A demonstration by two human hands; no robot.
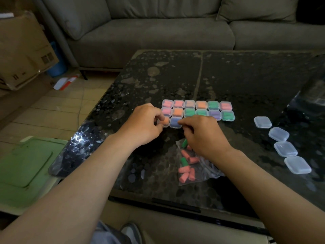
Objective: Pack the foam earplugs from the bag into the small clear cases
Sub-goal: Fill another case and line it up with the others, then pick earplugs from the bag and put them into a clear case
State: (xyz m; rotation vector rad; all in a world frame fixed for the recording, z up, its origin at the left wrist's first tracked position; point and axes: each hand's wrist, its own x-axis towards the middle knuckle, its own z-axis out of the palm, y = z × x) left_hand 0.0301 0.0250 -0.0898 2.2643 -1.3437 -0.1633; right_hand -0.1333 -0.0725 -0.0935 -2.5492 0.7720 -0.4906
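The left hand (142, 124) is curled, thumb and forefinger pinching the orange-filled case (165, 122) at the left end of the nearest row. The right hand (202, 134) is curled too, its fingertips at the near right edge of the blue-filled case (175, 122) just beside it; whether they grip it cannot be told. Beyond these two lie the other filled cases (190, 112), small clear squares with rounded corners, in two rows of six running left to right, showing pink, orange, green and purple. Under the right wrist lies the clear bag (207, 171), its stubby pink and green earplugs (184, 170) mostly pointing lengthwise away from the person. Four empty cases (285, 149) line up diagonally at the right of the dark speckled table (246, 81)
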